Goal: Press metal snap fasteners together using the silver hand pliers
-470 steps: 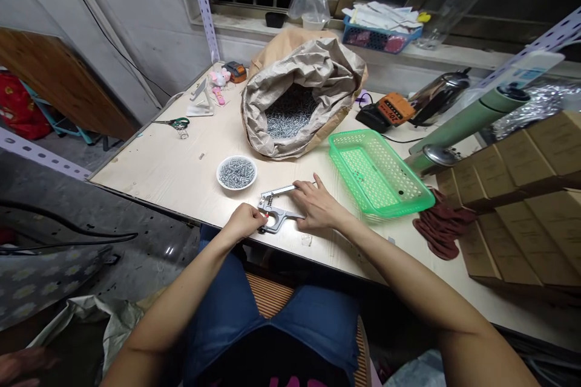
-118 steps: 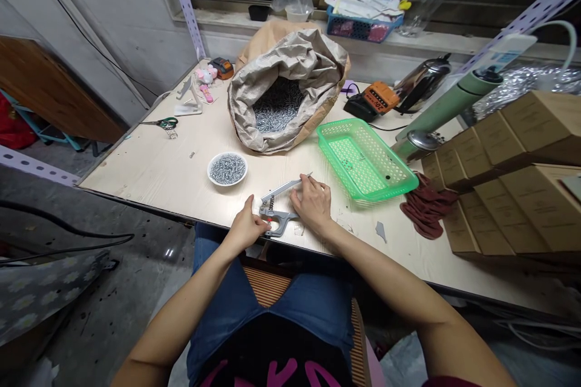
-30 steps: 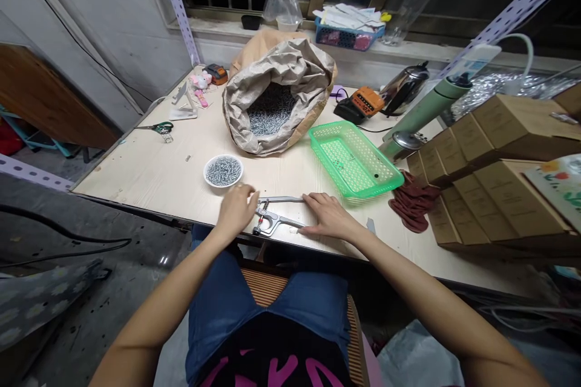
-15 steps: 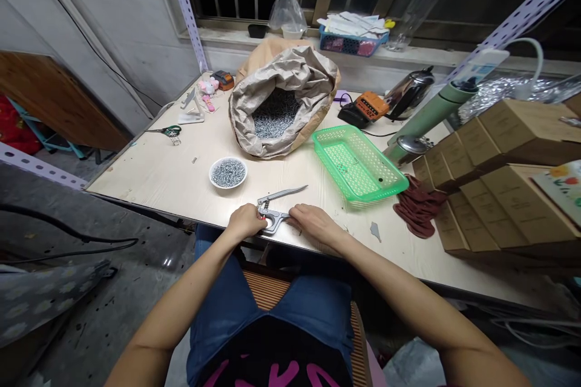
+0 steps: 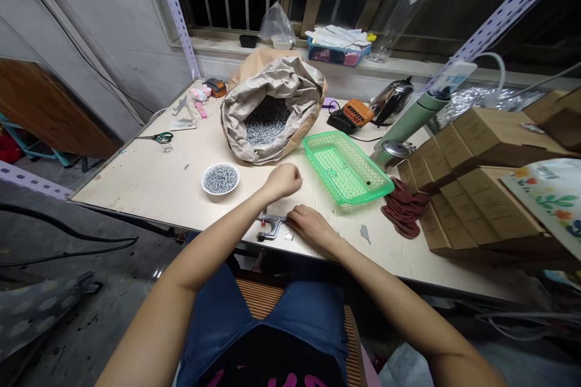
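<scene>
on the table (image 5: 149, 187), the right hand (image 5: 314, 228) grips the hand tool (image 5: 275, 221); the left hand (image 5: 284, 182) is curled, contents indeterminable. metal parts (image 5: 221, 178) fill the bowl (image 5: 219, 194): much work apparently remains, completed pieces not identifiable.

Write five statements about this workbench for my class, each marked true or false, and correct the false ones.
1. The right hand holds the grey metal tool. True.
2. The white bowl contains small metal pieces. True.
3. The left hand is inside the white bowl. False: it is between the white bowl and the green basket.
4. The paper sack is tied shut. False: its mouth is open, showing more metal pieces.
5. The scissors lie inside the green basket. False: they lie on the table.
</scene>
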Demonstrator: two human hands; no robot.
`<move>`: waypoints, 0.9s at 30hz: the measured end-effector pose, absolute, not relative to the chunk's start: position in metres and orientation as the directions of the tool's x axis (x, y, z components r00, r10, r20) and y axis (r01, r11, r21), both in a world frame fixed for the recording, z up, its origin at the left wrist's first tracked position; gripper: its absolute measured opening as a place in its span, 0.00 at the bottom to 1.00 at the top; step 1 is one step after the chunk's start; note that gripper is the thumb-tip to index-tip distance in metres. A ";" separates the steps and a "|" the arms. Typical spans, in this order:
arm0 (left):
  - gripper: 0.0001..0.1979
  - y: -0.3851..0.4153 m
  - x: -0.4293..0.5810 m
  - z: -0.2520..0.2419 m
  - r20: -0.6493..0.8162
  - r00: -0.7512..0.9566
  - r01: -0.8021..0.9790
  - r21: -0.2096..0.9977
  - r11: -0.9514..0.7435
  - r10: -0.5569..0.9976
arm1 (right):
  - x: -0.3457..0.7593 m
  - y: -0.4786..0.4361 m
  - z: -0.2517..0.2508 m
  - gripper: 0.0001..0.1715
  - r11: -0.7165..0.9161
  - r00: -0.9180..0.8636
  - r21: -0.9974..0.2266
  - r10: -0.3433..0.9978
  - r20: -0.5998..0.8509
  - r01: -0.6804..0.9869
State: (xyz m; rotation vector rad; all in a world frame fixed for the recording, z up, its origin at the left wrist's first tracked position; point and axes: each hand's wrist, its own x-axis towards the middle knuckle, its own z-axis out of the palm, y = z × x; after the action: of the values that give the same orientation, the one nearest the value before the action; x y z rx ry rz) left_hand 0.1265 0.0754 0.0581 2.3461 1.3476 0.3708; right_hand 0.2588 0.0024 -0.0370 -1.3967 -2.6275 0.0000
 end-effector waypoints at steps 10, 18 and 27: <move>0.16 0.100 0.138 0.055 0.236 0.376 0.718 0.537 -0.442 0.896 | 0.266 0.001 -0.036 0.10 0.587 -0.565 -0.152 0.808 0.165 0.795; 0.14 0.086 -0.001 0.027 -0.106 -0.099 0.980 0.160 0.115 0.989 | 0.273 0.011 -0.036 0.13 0.664 -0.638 -0.229 0.747 0.185 0.712; 0.11 0.065 0.009 0.018 0.084 -0.046 0.794 0.608 -0.015 0.995 | 0.272 0.012 -0.035 0.15 0.663 -0.644 -0.211 0.748 0.161 0.718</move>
State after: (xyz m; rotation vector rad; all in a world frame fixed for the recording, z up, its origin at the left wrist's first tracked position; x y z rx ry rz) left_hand 0.0089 0.0646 0.0176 1.8594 1.8923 0.7299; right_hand 0.2722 0.0117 -0.0345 -1.1857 -2.6465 0.1875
